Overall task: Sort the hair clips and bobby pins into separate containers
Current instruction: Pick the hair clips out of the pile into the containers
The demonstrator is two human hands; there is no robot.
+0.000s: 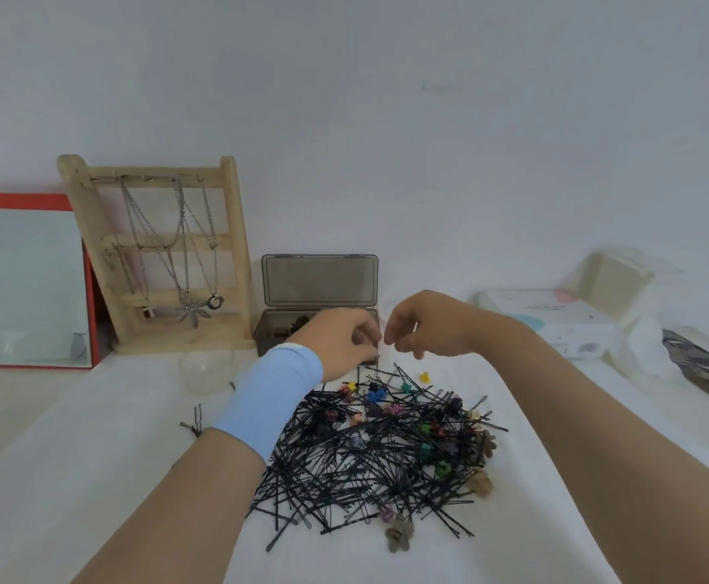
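A heap of black bobby pins (pixel 369 465) lies on the white table, mixed with small coloured hair clips (pixel 376 394) and brown flower-shaped clips (pixel 401 535). Behind it stands a smoky grey plastic box (pixel 268 335) with its lid up and some dark clips inside. A clear plastic cup (pixel 201 370) sits left of the box. My left hand (pixel 342 343), with a blue wrist band, hovers at the heap's far edge, fingers curled round black bobby pins. My right hand (pixel 424 324) is beside it, fingertips pinched close to the same pins.
A wooden jewellery stand (pixel 235 246) hung with necklaces and a red-framed mirror (pixel 28 284) stand at the back left. White boxes (pixel 555 322) and a patterned object (pixel 702 368) lie at the right. A few stray pins (pixel 194 423) lie left of my forearm.
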